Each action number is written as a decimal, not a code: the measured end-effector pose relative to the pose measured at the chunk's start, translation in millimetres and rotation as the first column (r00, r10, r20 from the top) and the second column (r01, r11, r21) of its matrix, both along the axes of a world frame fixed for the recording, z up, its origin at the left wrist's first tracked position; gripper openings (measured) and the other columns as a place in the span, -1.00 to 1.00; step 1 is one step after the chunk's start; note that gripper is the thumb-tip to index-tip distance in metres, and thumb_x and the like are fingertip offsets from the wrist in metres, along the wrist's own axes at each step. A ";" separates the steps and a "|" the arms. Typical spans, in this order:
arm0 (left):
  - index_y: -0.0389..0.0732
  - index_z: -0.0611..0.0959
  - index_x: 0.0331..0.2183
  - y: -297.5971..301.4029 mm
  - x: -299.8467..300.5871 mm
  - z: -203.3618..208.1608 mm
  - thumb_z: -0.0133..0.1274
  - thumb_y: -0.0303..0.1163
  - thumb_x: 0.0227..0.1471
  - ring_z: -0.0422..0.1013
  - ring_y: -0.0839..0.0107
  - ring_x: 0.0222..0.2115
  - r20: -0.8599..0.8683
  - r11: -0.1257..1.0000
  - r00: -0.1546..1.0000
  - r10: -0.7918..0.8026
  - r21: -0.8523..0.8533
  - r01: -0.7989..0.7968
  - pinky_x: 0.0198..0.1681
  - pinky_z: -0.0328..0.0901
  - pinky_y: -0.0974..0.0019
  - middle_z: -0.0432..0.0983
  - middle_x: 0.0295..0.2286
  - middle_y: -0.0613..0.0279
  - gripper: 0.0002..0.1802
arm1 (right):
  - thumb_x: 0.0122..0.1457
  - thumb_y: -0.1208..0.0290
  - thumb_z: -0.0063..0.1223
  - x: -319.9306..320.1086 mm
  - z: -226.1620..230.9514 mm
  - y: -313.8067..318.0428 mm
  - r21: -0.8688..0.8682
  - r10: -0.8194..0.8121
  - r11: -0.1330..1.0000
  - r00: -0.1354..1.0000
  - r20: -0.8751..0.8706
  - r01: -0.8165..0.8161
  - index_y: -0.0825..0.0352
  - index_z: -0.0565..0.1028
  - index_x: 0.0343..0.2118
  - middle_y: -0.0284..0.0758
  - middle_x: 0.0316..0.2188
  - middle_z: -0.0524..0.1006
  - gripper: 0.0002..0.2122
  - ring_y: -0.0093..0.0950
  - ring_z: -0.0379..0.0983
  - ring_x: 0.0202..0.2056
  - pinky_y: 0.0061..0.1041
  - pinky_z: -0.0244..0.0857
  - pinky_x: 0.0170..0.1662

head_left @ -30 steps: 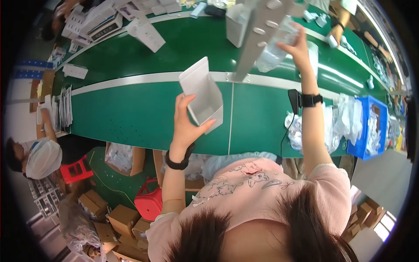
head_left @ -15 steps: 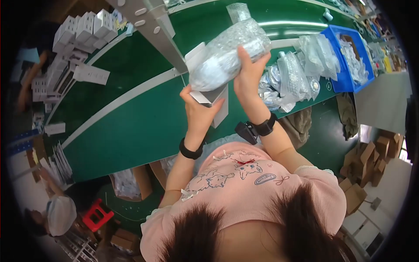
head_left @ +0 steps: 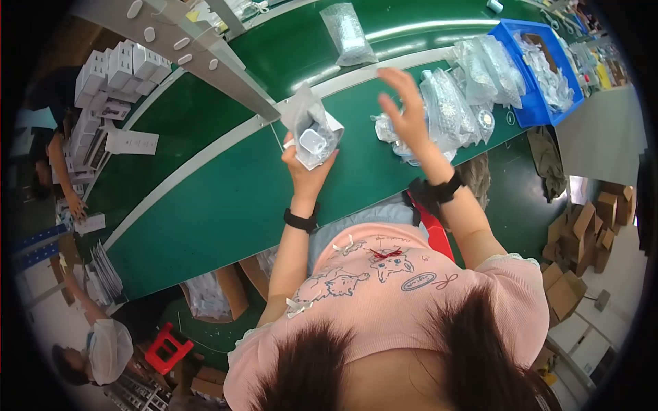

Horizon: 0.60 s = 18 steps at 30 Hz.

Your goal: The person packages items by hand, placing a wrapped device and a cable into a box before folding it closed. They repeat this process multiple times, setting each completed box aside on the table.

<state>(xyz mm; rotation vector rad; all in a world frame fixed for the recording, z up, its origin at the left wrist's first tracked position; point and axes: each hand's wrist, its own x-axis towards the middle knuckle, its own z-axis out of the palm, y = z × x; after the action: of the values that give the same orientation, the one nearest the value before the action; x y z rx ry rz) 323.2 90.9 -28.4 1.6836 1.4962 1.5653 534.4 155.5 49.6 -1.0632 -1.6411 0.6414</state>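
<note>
My left hand (head_left: 308, 177) is wrapped round a small white box (head_left: 335, 129), holding it over the green bench with its open end towards me. Inside the box sits a clear bubble-wrap bag (head_left: 305, 115). The bag's loose top sticks out past the rim, and a pale, rounded-square part shows through it. My right hand (head_left: 409, 113) is raised away from the box, fingers apart, holding nothing. It is nearest to a pile of bubble-wrapped packages (head_left: 445, 109) on the bench to the right.
A blue crate (head_left: 515, 74) with clear bags stands at the right end. Another bubble-wrapped package (head_left: 348, 40) lies beyond a metal post (head_left: 226, 72). White boxes (head_left: 110, 72) are stacked at the far left, near a co-worker's hand (head_left: 77, 205). Brown cartons (head_left: 579, 236) sit at the lower right.
The bubble-wrap bag has gone from above the white box down into it. My right hand has let go of the bag and moved right; my left hand still grips the box.
</note>
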 end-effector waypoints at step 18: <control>-0.20 0.50 -0.35 -4.7 -24.9 66.4 0.28 -0.39 -0.39 0.20 0.05 -0.05 -0.145 0.990 0.982 -0.121 -0.095 0.108 -0.05 0.16 0.22 0.18 -0.04 -0.07 -0.56 | -0.19 0.44 0.03 75.7 -64.1 24.8 0.114 -0.337 0.921 0.618 0.711 0.372 0.31 0.47 -0.57 -0.31 -0.38 0.44 -0.91 -0.33 0.32 -0.26 -0.28 0.18 -0.20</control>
<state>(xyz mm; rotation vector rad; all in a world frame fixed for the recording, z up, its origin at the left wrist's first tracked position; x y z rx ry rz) 298.3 86.1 38.0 1.8371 1.4876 1.3210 610.0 180.4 -14.5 -1.7742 -1.9774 -0.0530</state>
